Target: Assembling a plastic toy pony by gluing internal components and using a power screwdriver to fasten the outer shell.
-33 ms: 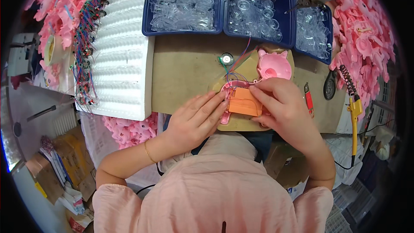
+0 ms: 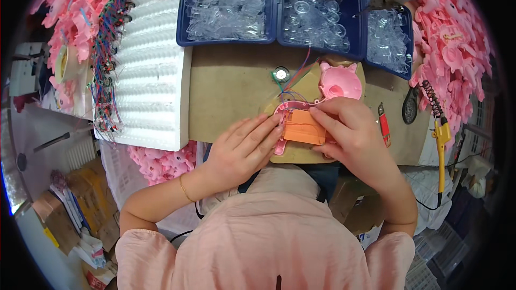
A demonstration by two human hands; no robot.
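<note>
An orange rectangular box (image 2: 304, 127) with thin wires over its top lies in a pink plastic toy shell half (image 2: 280, 146) shaped like an animal. My right hand (image 2: 352, 135) grips the box at its right side, thumb and fingers bent round it. My left hand (image 2: 243, 147) lies flat with fingers stretched out, its fingertips touching the shell's left edge. The shell's rounded, eared head (image 2: 342, 82) points to the far right. Red, blue and green wires run from the shell to a small round speaker (image 2: 280, 74) on the table. My fingers hide part of the shell.
Blue bins (image 2: 226, 42) of clear plastic parts stand at the back. A white foam tray (image 2: 148, 75) with wired parts (image 2: 105, 70) lies left. Pink shells (image 2: 451, 37) are heaped right. A red-handled cutter (image 2: 384, 123), a black oval object (image 2: 410, 106) and a yellow soldering iron (image 2: 442, 139) lie right.
</note>
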